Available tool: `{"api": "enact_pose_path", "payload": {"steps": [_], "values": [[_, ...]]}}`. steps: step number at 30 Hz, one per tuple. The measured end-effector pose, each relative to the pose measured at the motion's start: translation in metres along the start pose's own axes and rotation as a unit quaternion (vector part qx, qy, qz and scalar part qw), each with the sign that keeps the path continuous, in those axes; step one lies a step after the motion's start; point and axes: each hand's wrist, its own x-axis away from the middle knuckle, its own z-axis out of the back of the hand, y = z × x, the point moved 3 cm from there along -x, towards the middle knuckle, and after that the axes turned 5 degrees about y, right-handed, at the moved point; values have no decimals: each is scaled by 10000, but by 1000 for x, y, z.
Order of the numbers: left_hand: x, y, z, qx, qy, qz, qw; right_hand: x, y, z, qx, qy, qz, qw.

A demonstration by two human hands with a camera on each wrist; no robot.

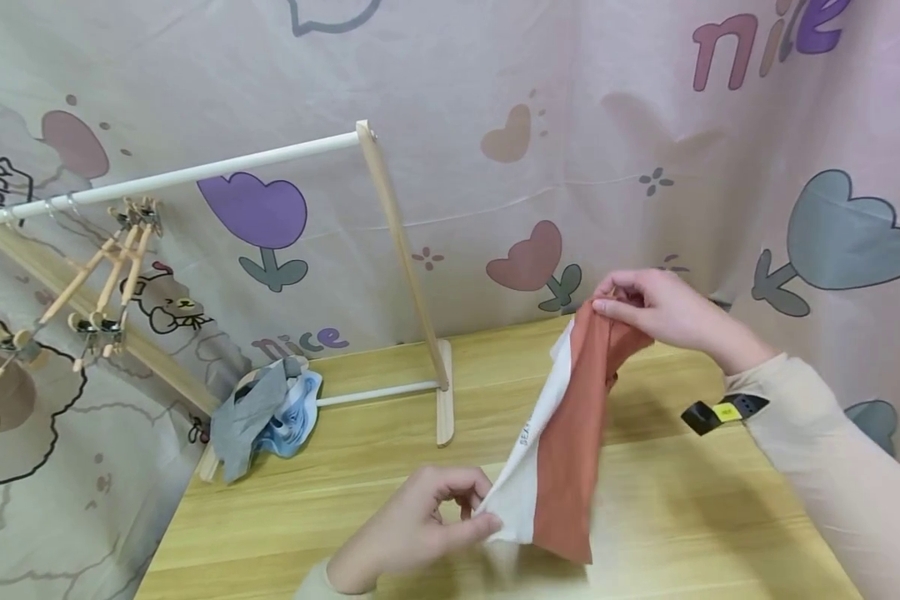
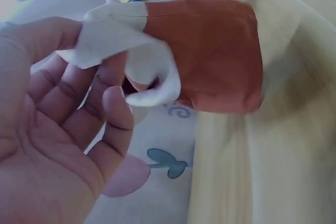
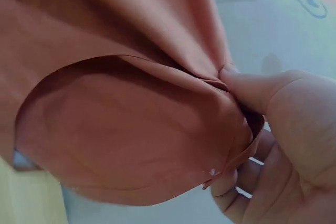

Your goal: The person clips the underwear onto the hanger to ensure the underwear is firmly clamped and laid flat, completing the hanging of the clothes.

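A small rust-red and white garment hangs stretched between my hands above the table, with dark lettering on its white side. My right hand pinches its upper rust-red edge between thumb and fingers. Lower down, my left hand pinches the white corner. The left wrist view shows the white edge folded over between thumb and fingers, the rust-red part spreading beyond. In the right wrist view, a rounded opening in the garment gapes beside the thumb. The garment's exact kind is unclear.
A wooden rack with a white rail stands at the back left. Several wooden clip hangers hang from it. Grey and blue cloth lies heaped by the rack's left foot. A patterned curtain backs the wooden table.
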Motion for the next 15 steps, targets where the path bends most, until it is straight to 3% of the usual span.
{"api": "enact_pose_path", "payload": {"steps": [4,8,12,15], "values": [[-1,-22,8,-365,442,763,9954,-23,11,-16,-14,-2,-113,9999],[5,-58,6,-1209,529,1559,9789,-34,34,-56,-72,-399,-269,9988],[13,-80,-2,-1264,293,1884,9735,-22,46,-78,93,-786,-285,9965],[16,-83,-4,-1175,238,1919,9741,-2,47,-82,-30,-1494,-418,9879]]}}
